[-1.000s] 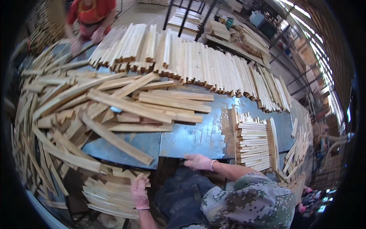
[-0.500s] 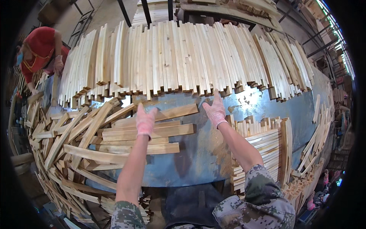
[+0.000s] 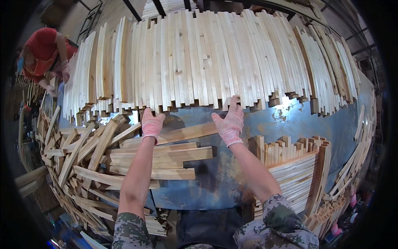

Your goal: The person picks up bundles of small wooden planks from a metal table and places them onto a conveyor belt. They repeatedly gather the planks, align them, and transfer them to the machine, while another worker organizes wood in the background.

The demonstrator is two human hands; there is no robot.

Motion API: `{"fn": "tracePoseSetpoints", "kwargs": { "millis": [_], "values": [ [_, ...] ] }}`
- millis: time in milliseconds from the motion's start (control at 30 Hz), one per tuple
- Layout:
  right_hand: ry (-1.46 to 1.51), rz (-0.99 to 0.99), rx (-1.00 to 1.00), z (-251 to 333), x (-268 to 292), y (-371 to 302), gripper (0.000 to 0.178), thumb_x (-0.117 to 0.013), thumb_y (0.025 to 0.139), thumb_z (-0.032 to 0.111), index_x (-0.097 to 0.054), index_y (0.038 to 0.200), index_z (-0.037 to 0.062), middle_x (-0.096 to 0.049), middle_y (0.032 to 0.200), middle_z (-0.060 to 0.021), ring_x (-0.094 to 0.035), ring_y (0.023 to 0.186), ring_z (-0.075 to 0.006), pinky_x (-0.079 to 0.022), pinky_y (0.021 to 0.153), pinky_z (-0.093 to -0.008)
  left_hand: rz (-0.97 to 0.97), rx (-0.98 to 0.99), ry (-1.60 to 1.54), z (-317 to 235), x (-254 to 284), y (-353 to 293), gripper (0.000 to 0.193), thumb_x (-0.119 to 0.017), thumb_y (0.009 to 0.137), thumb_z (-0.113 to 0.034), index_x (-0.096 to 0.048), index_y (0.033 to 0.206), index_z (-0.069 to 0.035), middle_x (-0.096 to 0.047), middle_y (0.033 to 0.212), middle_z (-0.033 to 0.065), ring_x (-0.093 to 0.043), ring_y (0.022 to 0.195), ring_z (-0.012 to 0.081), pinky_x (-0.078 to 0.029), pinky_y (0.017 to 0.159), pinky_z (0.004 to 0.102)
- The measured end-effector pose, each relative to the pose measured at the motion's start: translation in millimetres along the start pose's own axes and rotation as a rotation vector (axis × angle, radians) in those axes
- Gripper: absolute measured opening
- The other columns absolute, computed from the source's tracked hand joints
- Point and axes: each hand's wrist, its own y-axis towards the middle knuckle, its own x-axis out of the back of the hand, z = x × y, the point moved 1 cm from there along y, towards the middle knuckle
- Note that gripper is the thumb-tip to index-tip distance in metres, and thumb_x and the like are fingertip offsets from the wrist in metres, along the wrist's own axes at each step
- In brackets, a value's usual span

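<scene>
Both my hands wear pink knitted gloves and reach across a blue metal table point(image 3: 232, 174). My left hand point(image 3: 151, 123) touches the near ends of the pale wooden slats point(image 3: 195, 62) stacked on edge in a long row at the far side. My right hand point(image 3: 230, 123) presses its fingers against the ends of slats further right in the same row. Neither hand is closed around a slat. Under my arms lie several loose flat boards point(image 3: 166, 157).
A jumbled heap of wooden strips point(image 3: 78, 166) fills the left side. A neat stack of slats point(image 3: 298, 170) stands at the right, with more strips point(image 3: 352, 166) along the right edge. A person in red point(image 3: 45, 54) works at the far left.
Both hands have moved forward from above the loose boards to the ends of the stacked slats. The view has closed in on the row.
</scene>
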Motion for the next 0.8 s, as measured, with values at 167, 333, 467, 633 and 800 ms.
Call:
{"fn": "tracePoseSetpoints", "kwargs": {
  "millis": [167,333,467,633,800],
  "values": [
    [0.003,-0.187,0.002,-2.3,-19.6,5.7,0.106,-0.086,0.083,0.035,-0.029,0.169,0.0130,-0.055,0.144,-0.0267,-0.053,0.134,-0.0447,-0.044,0.116,-0.0511,-0.081,0.037,0.111,-10.7,-1.0,-7.0,0.042,-0.076,0.085,-0.029,-0.065,0.112,0.003,-0.074,0.108,0.0300,-0.070,0.106,0.0475,-0.055,0.096,0.0513],
    [0.023,-0.255,0.093,-10.1,-7.7,-2.8,0.096,-0.083,0.084,0.033,-0.038,0.165,0.0106,-0.061,0.132,-0.0264,-0.058,0.125,-0.0452,-0.047,0.111,-0.0524,-0.100,-0.008,0.124,-24.9,27.6,-28.5,0.040,-0.075,0.086,-0.027,-0.065,0.110,0.002,-0.074,0.106,0.0306,-0.071,0.104,0.0467,-0.055,0.095,0.0513],
    [0.066,-0.154,0.030,0.3,47.5,-66.8,0.094,-0.083,0.082,0.029,-0.041,0.162,0.0055,-0.061,0.136,-0.0310,-0.056,0.128,-0.0489,-0.046,0.112,-0.0528,-0.035,0.007,0.051,-17.9,63.9,-93.4,0.037,-0.077,0.086,-0.026,-0.064,0.107,0.003,-0.073,0.103,0.0301,-0.072,0.100,0.0464,-0.056,0.091,0.0518],
    [0.079,-0.119,0.000,-40.2,70.3,-193.5,0.097,-0.083,0.079,0.026,-0.038,0.162,0.0017,-0.060,0.128,-0.0290,-0.058,0.120,-0.0478,-0.048,0.105,-0.0537,-0.030,-0.019,0.020,42.7,86.2,-213.5,0.033,-0.080,0.083,-0.025,-0.067,0.101,-0.001,-0.073,0.092,0.0244,-0.071,0.090,0.0450,-0.056,0.084,0.0505],
    [-0.037,0.108,-0.121,-105.7,45.9,-279.6,0.105,-0.086,0.074,0.027,-0.036,0.163,0.0016,-0.057,0.133,-0.0285,-0.057,0.121,-0.0473,-0.048,0.108,-0.0514,0.165,0.010,0.109,112.3,83.8,-289.4,0.042,-0.084,0.081,-0.036,-0.069,0.101,-0.003,-0.073,0.097,0.0235,-0.071,0.092,0.0446,-0.057,0.085,0.0504]
  ]
}}
